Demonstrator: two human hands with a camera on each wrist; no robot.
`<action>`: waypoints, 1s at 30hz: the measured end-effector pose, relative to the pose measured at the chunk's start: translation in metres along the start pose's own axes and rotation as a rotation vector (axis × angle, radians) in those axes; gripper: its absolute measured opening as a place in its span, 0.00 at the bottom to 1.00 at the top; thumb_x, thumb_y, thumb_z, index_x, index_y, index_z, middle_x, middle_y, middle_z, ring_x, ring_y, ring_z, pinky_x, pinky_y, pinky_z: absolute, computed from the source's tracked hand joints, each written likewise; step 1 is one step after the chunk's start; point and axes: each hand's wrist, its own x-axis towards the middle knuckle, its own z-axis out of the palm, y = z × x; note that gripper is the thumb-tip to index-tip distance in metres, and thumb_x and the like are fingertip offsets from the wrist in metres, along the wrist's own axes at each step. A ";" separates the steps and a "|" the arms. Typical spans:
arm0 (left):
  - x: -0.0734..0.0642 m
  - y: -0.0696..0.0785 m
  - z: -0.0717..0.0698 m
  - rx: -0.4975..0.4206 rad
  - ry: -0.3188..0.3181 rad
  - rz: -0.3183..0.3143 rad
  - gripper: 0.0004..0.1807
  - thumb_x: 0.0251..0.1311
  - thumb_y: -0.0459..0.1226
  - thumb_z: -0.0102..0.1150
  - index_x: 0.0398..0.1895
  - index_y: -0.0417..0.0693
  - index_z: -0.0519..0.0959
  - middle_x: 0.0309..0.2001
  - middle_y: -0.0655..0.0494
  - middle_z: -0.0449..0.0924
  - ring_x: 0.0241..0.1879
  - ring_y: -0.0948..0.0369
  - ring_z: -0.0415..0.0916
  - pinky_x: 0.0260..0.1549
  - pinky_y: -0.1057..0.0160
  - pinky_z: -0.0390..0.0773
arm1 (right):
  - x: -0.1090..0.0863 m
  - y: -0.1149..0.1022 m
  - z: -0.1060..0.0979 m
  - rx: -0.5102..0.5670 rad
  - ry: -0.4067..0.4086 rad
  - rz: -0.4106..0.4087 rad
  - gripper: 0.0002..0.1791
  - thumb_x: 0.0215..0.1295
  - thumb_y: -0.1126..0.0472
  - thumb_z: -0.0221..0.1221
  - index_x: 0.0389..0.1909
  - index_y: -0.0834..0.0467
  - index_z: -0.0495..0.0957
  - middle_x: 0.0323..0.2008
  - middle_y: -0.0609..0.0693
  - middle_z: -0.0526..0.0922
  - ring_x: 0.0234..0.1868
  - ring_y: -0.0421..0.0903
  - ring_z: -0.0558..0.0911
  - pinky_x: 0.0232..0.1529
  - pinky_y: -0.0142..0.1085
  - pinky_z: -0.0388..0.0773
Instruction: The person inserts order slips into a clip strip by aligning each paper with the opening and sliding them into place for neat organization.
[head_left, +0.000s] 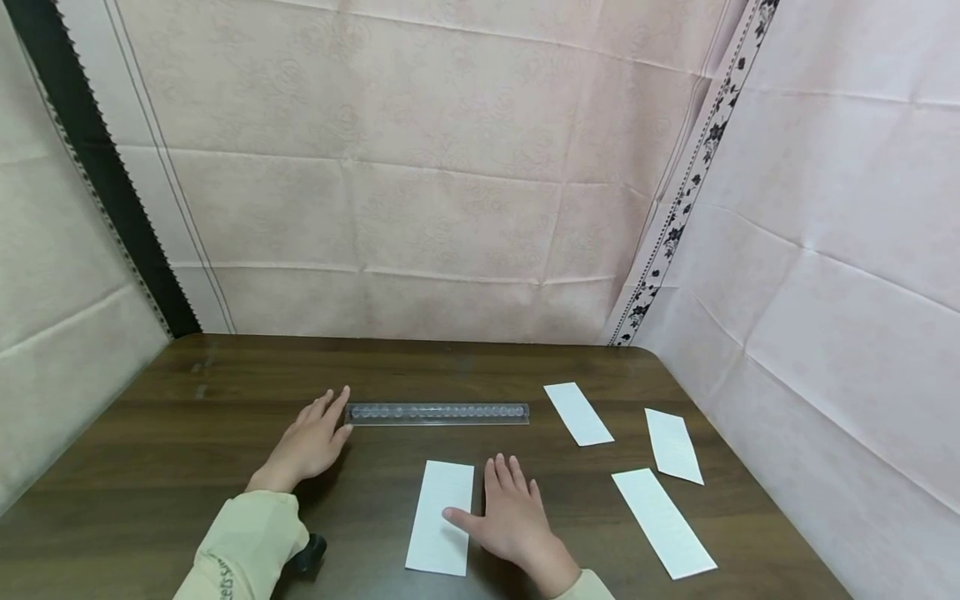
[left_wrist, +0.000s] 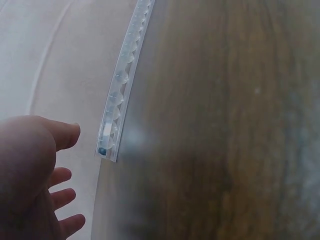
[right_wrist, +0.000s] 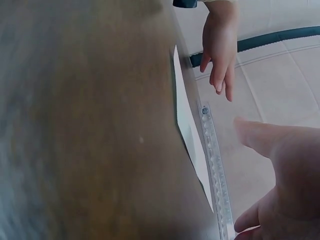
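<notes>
We note the left hand (head_left: 306,442) near a clear strip's (head_left: 438,413) nine o'clock end, right hand (head_left: 512,515) at a white card's (head_left: 435,533) three o'clock edge, both hands' digits extended, thumbs apart

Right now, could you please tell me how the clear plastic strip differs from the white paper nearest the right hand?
The clear plastic strip is see-through with a row of round shapes, while the white paper is opaque and plain. The strip lies crosswise, whereas the paper runs near to far. The strip looks longer and narrower than the paper. Both are elongated and lie on the table.
</notes>
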 end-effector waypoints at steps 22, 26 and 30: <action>0.016 -0.010 0.004 -0.187 -0.007 -0.001 0.32 0.69 0.33 0.43 0.70 0.32 0.45 0.62 0.24 0.52 0.58 0.33 0.58 0.51 0.36 0.62 | -0.001 -0.010 0.007 -0.011 -0.020 0.013 0.57 0.50 0.26 0.53 0.66 0.69 0.58 0.68 0.63 0.56 0.69 0.59 0.50 0.62 0.60 0.49; 0.019 -0.011 0.005 -0.229 0.002 0.009 0.30 0.69 0.32 0.43 0.69 0.28 0.47 0.60 0.24 0.54 0.54 0.35 0.65 0.50 0.39 0.66 | -0.001 -0.009 0.008 -0.015 -0.014 0.018 0.57 0.50 0.26 0.53 0.66 0.69 0.58 0.68 0.63 0.56 0.69 0.59 0.50 0.62 0.60 0.49; 0.022 -0.013 0.007 -0.249 0.025 0.014 0.27 0.68 0.30 0.44 0.67 0.26 0.51 0.58 0.24 0.57 0.51 0.38 0.67 0.47 0.41 0.69 | -0.002 -0.009 0.009 -0.015 -0.011 0.018 0.57 0.49 0.26 0.54 0.66 0.69 0.59 0.67 0.64 0.56 0.69 0.59 0.50 0.62 0.60 0.49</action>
